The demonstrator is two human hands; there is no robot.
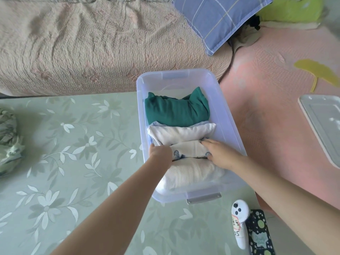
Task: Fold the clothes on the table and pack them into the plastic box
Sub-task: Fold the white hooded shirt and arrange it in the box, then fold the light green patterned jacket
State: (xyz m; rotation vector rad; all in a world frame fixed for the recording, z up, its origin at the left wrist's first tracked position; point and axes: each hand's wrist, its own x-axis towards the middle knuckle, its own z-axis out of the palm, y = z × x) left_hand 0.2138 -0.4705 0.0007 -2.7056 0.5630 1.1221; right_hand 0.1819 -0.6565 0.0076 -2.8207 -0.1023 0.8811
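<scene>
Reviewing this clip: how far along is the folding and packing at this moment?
Done: the box already holds a folded green garment, a white one and a striped one. In hand: the left hand and right hand are pressing a printed garment down between the white and striped ones. Left: a crumpled garment still lies unfolded on the table, and the lid is off.

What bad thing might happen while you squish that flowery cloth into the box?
Both hands, left hand and right hand, wedge the blue-printed garment between the white garment and striped garment; neighbouring folds may rumple. The plastic box overhangs the table edge, so hard pressing might tip it.
</scene>
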